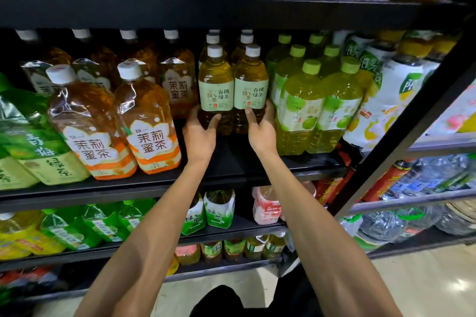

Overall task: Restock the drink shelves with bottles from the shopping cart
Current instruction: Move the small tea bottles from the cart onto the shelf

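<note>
Two green-tea bottles with white caps and pale green labels stand side by side, set back from the front edge of the black shelf (231, 162). My left hand (199, 134) grips the lower part of the left bottle (215, 85). My right hand (261, 127) grips the lower part of the right bottle (251, 85). Both bottles stand upright, with more of the same kind in rows behind them. The shopping cart is out of view.
Orange-labelled jasmine tea bottles (152, 121) stand to the left, lime-capped yellow-green bottles (298, 110) close on the right. A black upright post (401, 121) ends the unit at right, with water jugs (381, 229) beyond. Lower shelves hold more drinks.
</note>
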